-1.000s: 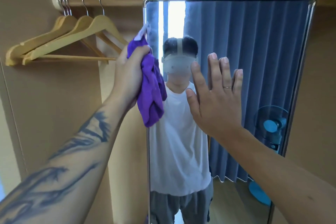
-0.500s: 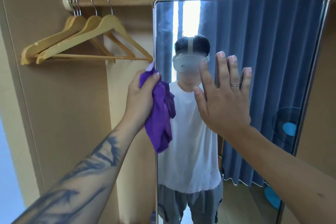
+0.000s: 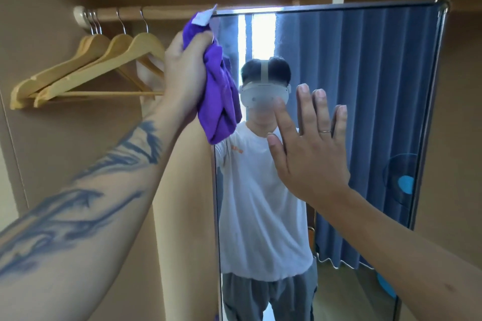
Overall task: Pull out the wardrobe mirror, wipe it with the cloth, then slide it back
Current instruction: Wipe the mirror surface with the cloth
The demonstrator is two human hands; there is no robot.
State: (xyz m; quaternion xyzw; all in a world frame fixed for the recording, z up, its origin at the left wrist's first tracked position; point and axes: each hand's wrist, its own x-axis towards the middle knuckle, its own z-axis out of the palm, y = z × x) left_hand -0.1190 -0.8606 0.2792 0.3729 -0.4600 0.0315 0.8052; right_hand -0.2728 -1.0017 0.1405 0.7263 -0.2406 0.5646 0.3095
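**Cloth at the mirror's top left corner, flat palm on the glass**

The mirror (image 3: 365,112) stands pulled out in front of the wardrobe, its metal frame running down the left edge and across the top. The left hand (image 3: 185,78) grips the purple cloth (image 3: 219,101) bunched in curled fingers, right at the mirror's upper left corner. The top of the cloth, with a small white tag, reaches the mirror's top frame, and the rest of the fabric hangs below the fist over the left edge of the glass. Whether the cloth presses on the glass or only on the frame cannot be told.

The right hand (image 3: 310,154) lies to the right of the cloth and lower, near the middle of the mirror, apart from the cloth. Its fingers are straight and slightly spread, palm toward the glass, fingertips pointing up; a ring sits on one finger.

Left of the mirror, a wooden rail (image 3: 156,13) carries several wooden hangers (image 3: 88,70), level with the mirror's upper part. The glass reflects a person in a white shirt and a blue curtain
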